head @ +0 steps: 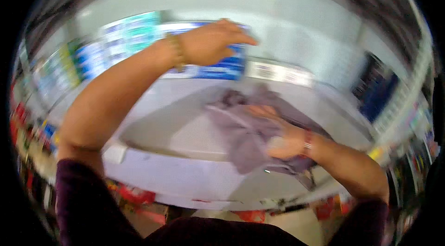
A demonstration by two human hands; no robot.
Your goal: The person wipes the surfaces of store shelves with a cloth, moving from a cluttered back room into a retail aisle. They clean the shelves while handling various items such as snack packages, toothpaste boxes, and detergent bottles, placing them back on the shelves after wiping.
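Observation:
A bundle of greyish-purple cloth lies over the white countertop, reaching across a shallow, light-coloured recessed part. On top of the cloth rests my right hand, a red band at its wrist; blur hides how firmly its fingers hold the fabric. My left hand, with a beaded bracelet at the wrist, is raised in front of blue and white packages at the back. Its fingers are partly spread and nothing shows in them.
Packages in teal and white stand at the back left. Right of the blue ones is a low white box with print. Dark blue items stand at the far right. Red items show below the counter's front edge.

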